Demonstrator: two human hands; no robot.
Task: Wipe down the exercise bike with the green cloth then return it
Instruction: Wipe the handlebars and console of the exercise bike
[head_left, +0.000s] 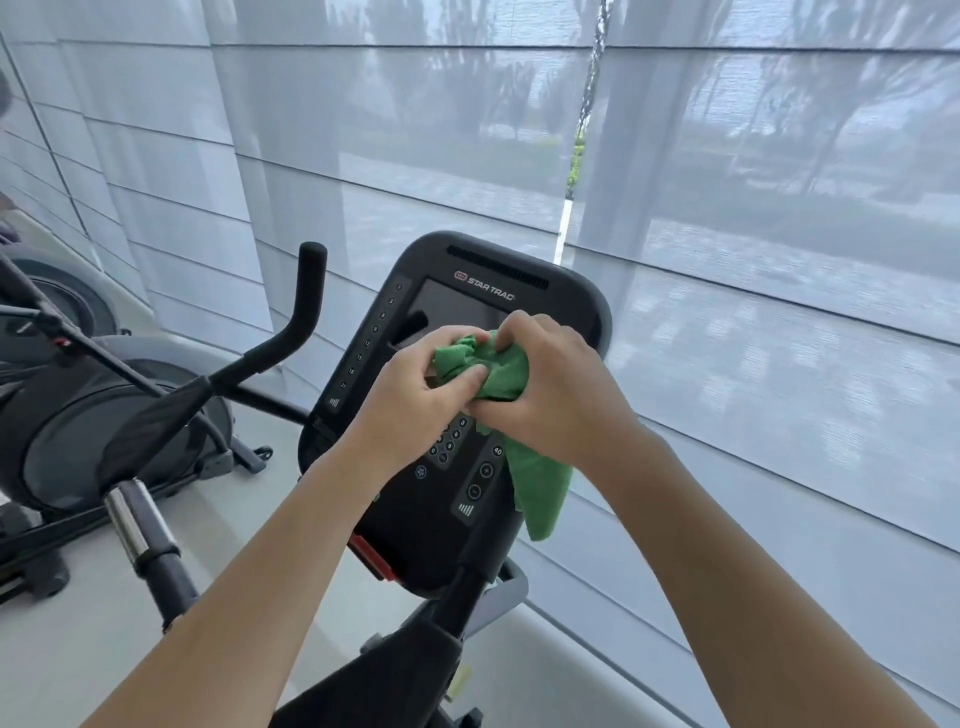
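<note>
A green cloth (501, 371) is being held bunched up in front of the console (467, 415) of an exercise bike (431, 613), just over its dark screen (457, 306) and the keypad (449, 441) below it. The cloth is being grasped by both hands at once: the grip of the left hand (415, 400) is being closed on the left part of the bundle, with the thumb pressed across the fabric, and the grip of the right hand (550, 384) is being clenched over the right part, the fingers curled down into the folds. A loose tail of the cloth is being left to hang below the right wrist, beside the right edge of the console. Whether the cloth is being pressed against the screen cannot be told. The words STAR TRAC are being shown above the screen. A black handlebar (301, 312) is being seen rising to the left of the console, and a second exercise machine (104, 415) is being seen further left on the pale floor (249, 519). Pale sheer blinds (727, 260) are being seen hanging across the windows behind the bike
</note>
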